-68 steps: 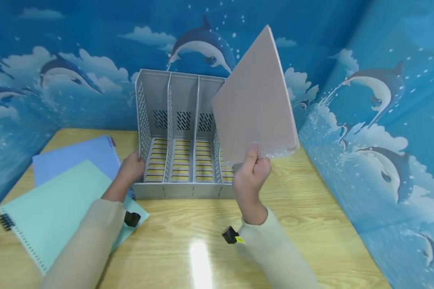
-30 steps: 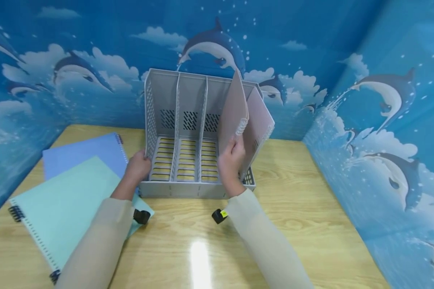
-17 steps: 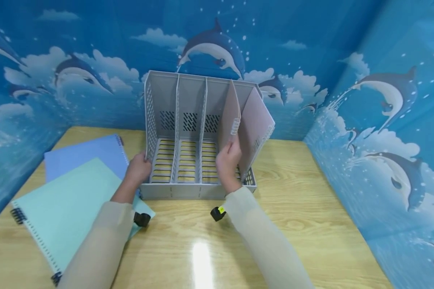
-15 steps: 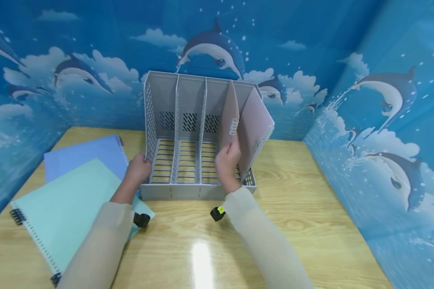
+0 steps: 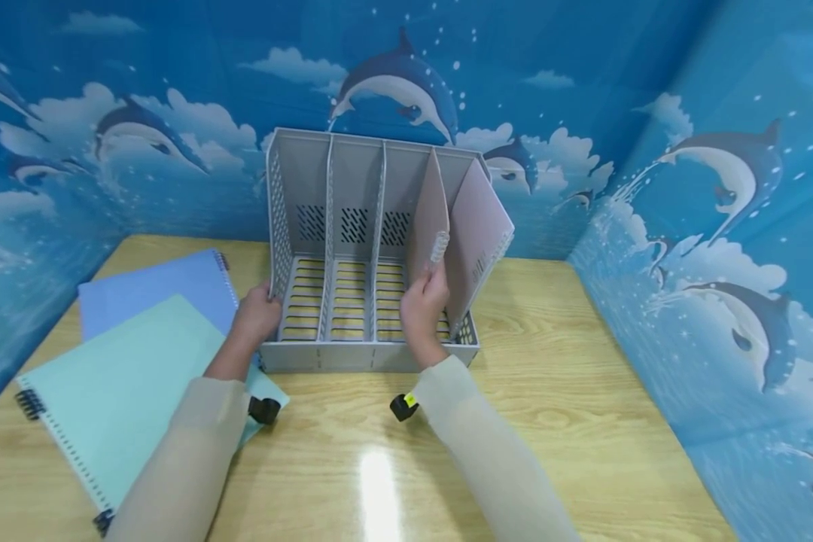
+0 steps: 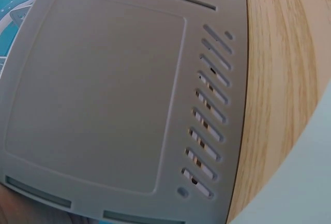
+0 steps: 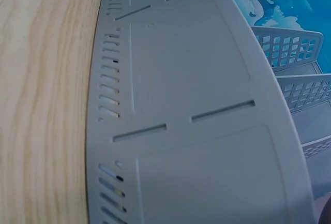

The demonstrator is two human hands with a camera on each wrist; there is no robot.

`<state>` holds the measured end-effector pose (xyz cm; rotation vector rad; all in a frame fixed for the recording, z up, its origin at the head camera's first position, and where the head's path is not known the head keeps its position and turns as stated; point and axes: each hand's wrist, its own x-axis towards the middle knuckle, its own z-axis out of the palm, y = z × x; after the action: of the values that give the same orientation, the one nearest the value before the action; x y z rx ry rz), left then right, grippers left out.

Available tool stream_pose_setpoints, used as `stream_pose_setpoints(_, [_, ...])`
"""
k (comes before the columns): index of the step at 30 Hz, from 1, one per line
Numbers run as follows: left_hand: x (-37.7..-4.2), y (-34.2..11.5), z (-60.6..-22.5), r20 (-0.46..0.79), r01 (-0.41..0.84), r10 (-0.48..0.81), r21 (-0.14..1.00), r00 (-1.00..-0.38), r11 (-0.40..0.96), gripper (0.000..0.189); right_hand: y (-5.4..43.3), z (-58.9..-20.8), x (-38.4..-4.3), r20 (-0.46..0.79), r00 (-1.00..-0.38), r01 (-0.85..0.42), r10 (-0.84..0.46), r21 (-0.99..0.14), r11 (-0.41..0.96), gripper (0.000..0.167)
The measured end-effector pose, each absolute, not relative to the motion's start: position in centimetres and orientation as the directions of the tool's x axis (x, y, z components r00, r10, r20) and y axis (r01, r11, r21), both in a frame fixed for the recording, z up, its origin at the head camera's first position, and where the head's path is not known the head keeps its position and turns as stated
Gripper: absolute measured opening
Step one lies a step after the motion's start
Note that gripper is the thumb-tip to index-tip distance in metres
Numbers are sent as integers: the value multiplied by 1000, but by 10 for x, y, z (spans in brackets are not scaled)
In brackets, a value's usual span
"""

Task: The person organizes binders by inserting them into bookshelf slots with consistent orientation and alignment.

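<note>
A grey file holder (image 5: 345, 357) with several side-by-side compartments stands on the wooden table in the head view. My left hand (image 5: 257, 312) grips the front of its left side wall. My right hand (image 5: 423, 301) pinches the lower front of a pink spiral notebook (image 5: 428, 218), which stands upright in the holder's right part. Whether it is in the rightmost compartment or the one beside it, I cannot tell. Just to its right, another pink notebook (image 5: 476, 233) stands leaning in the rightmost compartment. Both wrist views show mostly the holder's slotted front (image 6: 98, 89).
On the table (image 5: 569, 391) at left, a green spiral notebook (image 5: 129, 376) overlaps a blue one (image 5: 169, 286). My left forearm passes over the green one's right part. A dolphin-print backdrop (image 5: 210, 45) stands behind and to the right.
My right hand has brought the pink notebook from up in the air down into the holder, turned edge-on, and still holds it. My left hand stays on the holder's side.
</note>
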<state>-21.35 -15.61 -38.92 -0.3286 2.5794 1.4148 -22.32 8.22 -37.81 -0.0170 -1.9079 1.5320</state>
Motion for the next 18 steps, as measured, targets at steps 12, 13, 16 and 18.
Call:
stream_pose_setpoints(12, [-214,-156,-391,-261,-277,-104,814,-960,510,52,80,-379,-222,466,-760,-375,454,-884,279,35])
stream_pose_setpoints(13, [-214,-156,-391,-266,-281,-105,813,-958,510,52,80,-379,-223,464,-760,-373,456,-885,278,35])
stream_pose_setpoints(16, [-214,-156,-391,-275,-291,-110,810,-955,509,51,80,-379,-224,465,-754,-366,464,-884,291,34])
stream_pose_setpoints(18, [-214,-156,-390,-275,-292,-110,810,-955,509,51,80,-378,-226,470,-743,-365,476,-881,301,33])
